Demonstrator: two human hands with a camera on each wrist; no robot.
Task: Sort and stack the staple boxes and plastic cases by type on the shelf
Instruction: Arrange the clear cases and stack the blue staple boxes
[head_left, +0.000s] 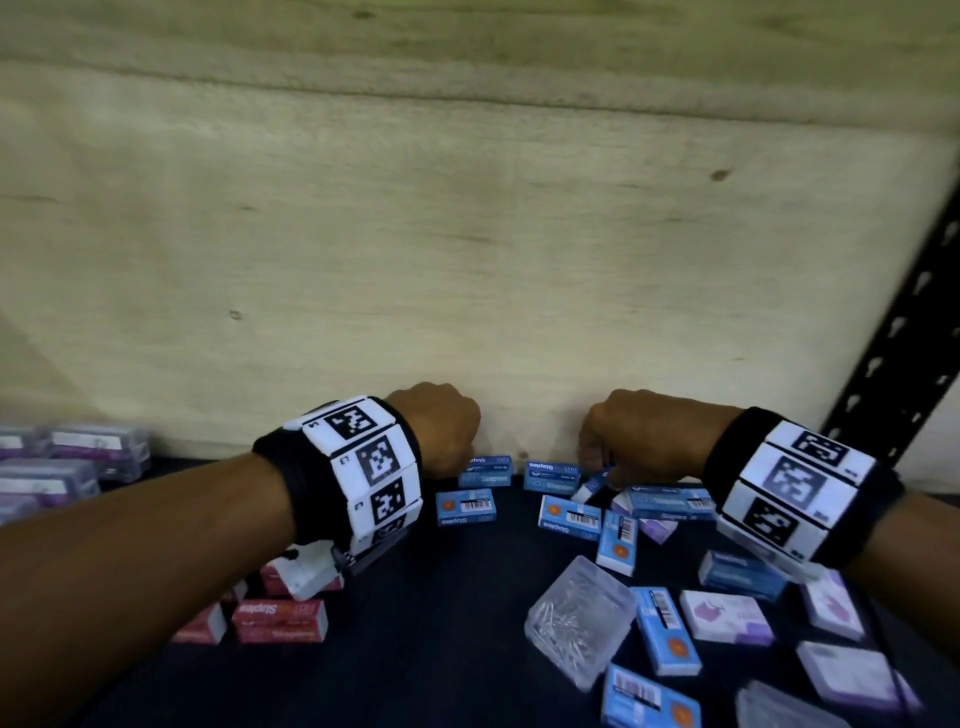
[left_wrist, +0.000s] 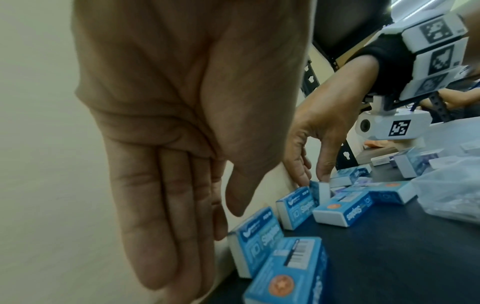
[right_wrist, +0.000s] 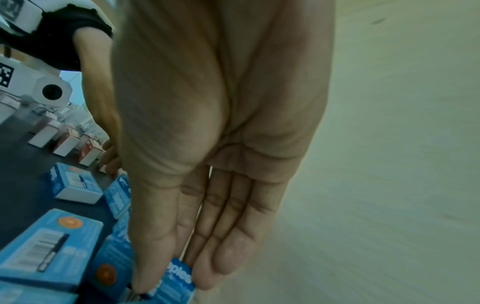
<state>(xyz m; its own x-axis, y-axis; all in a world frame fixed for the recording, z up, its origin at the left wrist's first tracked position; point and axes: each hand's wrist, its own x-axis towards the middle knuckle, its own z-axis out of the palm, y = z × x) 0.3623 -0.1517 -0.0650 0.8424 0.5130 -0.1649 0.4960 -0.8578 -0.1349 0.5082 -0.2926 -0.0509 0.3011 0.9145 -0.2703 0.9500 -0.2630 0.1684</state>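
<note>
Several blue staple boxes lie on the dark shelf (head_left: 441, 623) near the plywood back wall. My left hand (head_left: 457, 457) hangs at the wall with its fingers (left_wrist: 155, 226) straight, pointing down just left of one blue box (left_wrist: 257, 236) that stands on its edge against the wall. Whether they touch it I cannot tell. My right hand (head_left: 597, 462) pinches another small blue staple box (right_wrist: 182, 271) between thumb and fingers; this box (left_wrist: 320, 191) stands tilted beside a second wall-side blue box (head_left: 550, 475).
Red staple boxes (head_left: 280, 618) sit front left, and clear cases with purple labels (head_left: 78, 457) are stacked far left. A clear case of clips (head_left: 579, 618) and purple-white boxes (head_left: 724, 616) lie front right. A black metal upright (head_left: 893, 353) rises at the right.
</note>
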